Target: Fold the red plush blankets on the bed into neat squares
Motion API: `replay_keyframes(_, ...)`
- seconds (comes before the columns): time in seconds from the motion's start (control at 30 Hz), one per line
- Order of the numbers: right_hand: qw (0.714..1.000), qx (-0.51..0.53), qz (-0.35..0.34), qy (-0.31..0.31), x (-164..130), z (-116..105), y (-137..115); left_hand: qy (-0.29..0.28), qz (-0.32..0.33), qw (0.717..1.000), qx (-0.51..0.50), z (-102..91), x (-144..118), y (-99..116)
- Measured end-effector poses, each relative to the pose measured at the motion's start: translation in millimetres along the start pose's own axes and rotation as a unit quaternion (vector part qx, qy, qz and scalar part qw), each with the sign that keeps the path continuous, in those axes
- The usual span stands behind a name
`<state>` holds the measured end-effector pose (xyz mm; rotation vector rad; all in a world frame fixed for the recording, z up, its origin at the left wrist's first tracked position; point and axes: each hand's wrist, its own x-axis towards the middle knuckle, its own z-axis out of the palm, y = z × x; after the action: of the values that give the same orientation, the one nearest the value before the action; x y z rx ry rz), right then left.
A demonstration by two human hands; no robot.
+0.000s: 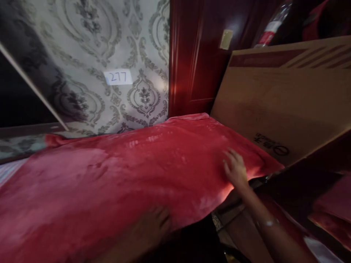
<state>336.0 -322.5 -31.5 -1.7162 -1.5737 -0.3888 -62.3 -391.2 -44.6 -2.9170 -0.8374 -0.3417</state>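
A red plush blanket (115,175) lies spread flat across a bed, from the left edge to the far right corner. My right hand (234,168) rests flat on the blanket near its right edge, fingers spread, holding nothing. My left hand (153,225) presses on the near edge of the blanket at bottom centre; it is dim and partly shadowed, fingers laid on the fabric.
A large cardboard box (285,102) leans at the right, beside the blanket's far corner. Behind stand patterned wallpaper with a paper label "277" (117,77) and a dark red wooden door (197,54). A plastic bottle (270,27) sits at the top right.
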Motion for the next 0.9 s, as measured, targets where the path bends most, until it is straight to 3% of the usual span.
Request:
replay_keyframes(0.07,0.986,0.09,-0.138,-0.029,-51,3,-46,0.062,0.009,0.995,0.075,0.3,-47,-8)
replay_keyframes(0.13,0.965,0.122,-0.221,-0.077,-100,-2,-85,0.081,0.004,0.989,0.125,-6.7,-86,-11)
replay_keyframes(0.27,0.939,0.111,-0.291,-0.148,-159,-11,-125,0.093,-0.059,0.976,0.189,-23.2,-130,-7)
replay_keyframes(0.43,0.948,0.055,-0.28,-0.141,-166,-1,-128,0.14,-0.074,0.973,0.167,-27.6,-142,-2)
replay_keyframes(0.6,0.948,0.078,-0.289,-0.108,-164,2,-135,0.203,-0.103,0.963,0.145,-32.1,-149,-2)
replay_keyframes(0.73,0.949,0.101,-0.286,-0.088,-157,0,-140,0.217,-0.101,0.957,0.164,-39.0,-157,-4)
replay_keyframes(0.9,0.929,0.144,-0.333,-0.076,-143,-4,-136,0.224,-0.109,0.954,0.165,-30.4,-177,1)
